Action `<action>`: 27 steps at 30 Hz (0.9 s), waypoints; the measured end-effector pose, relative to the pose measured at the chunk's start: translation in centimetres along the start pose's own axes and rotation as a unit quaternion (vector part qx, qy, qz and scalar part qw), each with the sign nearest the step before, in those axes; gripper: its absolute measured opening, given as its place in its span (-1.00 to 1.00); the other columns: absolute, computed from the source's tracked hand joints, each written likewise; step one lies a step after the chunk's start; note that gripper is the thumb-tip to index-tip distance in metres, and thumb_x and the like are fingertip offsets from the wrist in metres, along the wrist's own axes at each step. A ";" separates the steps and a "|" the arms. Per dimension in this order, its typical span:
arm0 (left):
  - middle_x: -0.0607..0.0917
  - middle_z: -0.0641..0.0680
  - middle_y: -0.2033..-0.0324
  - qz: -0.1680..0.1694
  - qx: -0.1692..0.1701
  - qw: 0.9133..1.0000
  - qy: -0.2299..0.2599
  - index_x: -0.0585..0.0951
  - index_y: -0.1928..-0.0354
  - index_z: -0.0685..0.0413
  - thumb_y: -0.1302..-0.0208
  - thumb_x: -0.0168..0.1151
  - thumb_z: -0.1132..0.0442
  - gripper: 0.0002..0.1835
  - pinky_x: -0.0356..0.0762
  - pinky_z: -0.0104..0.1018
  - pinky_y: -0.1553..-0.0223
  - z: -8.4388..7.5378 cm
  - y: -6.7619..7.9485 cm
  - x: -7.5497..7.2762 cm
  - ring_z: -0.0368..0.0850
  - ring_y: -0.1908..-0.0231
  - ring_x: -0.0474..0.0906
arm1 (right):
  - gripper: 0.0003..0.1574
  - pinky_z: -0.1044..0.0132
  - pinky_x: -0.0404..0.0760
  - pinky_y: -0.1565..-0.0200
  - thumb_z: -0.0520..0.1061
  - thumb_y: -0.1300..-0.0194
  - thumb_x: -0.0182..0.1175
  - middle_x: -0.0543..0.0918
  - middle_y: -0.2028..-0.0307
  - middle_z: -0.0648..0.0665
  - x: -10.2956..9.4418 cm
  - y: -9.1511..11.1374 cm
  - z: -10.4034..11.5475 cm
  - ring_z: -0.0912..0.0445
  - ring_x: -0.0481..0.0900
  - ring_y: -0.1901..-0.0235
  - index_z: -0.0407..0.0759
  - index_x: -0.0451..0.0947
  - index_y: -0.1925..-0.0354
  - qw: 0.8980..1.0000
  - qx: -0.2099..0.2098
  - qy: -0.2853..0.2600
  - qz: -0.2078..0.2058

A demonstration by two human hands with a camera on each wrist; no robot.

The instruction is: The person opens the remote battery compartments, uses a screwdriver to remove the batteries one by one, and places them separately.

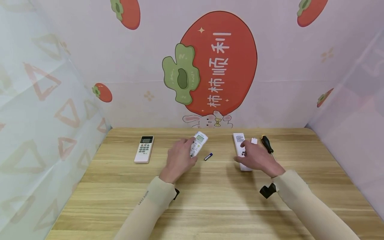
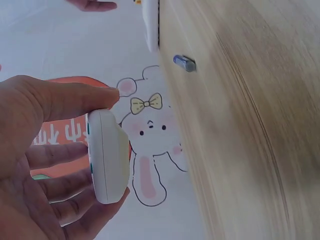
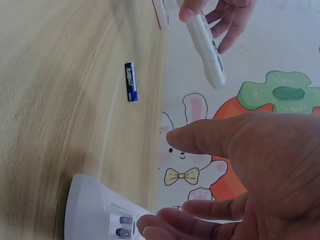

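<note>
Servicing appears in hand over the wooden table: right hand parts thumb from fingers; left hand pinches the raised remote control; face-down remote, battery bay exposed, lies beneath right hand; lifting the loose battery would call for a fingertip pinch

White characters 柿柿顺利 run sideways on the red persimmon. Lettering on the left sleeve seems to read "Lets slim". Print on the battery and the upturned remote is too small to read.
</note>
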State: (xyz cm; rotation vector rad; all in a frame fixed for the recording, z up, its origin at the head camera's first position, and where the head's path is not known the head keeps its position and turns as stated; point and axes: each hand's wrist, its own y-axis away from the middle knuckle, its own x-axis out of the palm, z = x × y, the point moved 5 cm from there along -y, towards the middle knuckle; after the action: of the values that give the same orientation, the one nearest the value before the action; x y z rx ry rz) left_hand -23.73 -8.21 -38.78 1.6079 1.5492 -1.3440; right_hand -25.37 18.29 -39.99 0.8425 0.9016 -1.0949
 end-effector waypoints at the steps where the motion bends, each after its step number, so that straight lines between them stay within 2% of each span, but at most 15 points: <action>1: 0.63 0.20 -0.10 0.000 0.006 1.000 -0.001 0.55 -0.32 0.06 -0.08 0.56 0.17 -0.29 0.61 0.04 0.19 -0.2 0.1 0.0 0.07 0.08 0.57 | -0.20 0.13 0.56 0.35 0.13 -0.26 0.38 0.67 0.31 -0.15 0.0 0.0 0.1 0.05 0.60 0.38 -0.42 0.43 -0.19 1.000 -0.005 -0.001 -0.001; 8: 0.63 0.18 -0.12 0.011 0.040 0.999 0.002 0.56 -0.32 0.05 -0.10 0.55 0.18 -0.31 0.61 0.05 0.16 -1.7 0.2 0.2 0.07 0.04 0.57 | -0.25 0.20 0.51 0.39 0.06 -0.22 0.44 0.60 0.36 -0.10 0.1 0.2 1.3 0.10 0.51 0.45 -0.37 0.45 -0.18 0.998 -0.055 -0.026 -0.017; 14: 0.63 0.15 -0.13 0.040 0.058 0.998 0.008 0.56 -0.31 0.05 -0.08 0.55 0.23 -0.31 0.59 0.08 0.11 -2.5 0.4 0.8 0.06 -0.05 0.55 | -0.24 0.21 0.53 0.29 0.04 -0.15 0.51 0.58 0.25 -0.12 -0.1 0.3 2.3 0.14 0.52 0.41 -0.31 0.46 -0.17 0.991 -0.118 -0.042 -0.047; 21: 0.64 0.12 -0.15 0.084 0.068 0.994 0.013 0.57 -0.31 0.03 -0.08 0.55 0.24 -0.31 0.57 0.03 0.10 -3.4 0.5 1.7 0.05 -0.05 0.54 | -0.17 0.18 0.59 0.21 -0.02 -0.06 0.59 0.55 0.04 -0.16 0.0 0.5 3.5 -0.04 0.58 0.15 -0.24 0.45 -0.21 0.986 -0.152 -0.058 -0.049; 27: 0.66 0.09 -0.11 0.131 0.087 0.987 -0.004 0.58 -0.29 -0.01 -0.08 0.54 0.22 -0.33 0.56 -0.01 0.12 -4.1 0.7 2.5 -0.01 0.02 0.54 | -0.08 0.06 0.62 0.07 -0.06 -0.03 0.61 0.50 -0.12 -0.26 0.7 0.6 4.0 -0.14 0.57 0.01 -0.24 0.42 -0.28 0.983 -0.173 -0.060 -0.025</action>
State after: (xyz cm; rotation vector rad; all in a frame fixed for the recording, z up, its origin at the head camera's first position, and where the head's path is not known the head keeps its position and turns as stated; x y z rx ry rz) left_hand -22.22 -3.67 -39.70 1.8356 1.1905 -1.3666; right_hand -23.90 14.60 -38.99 0.4644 0.9809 -0.9834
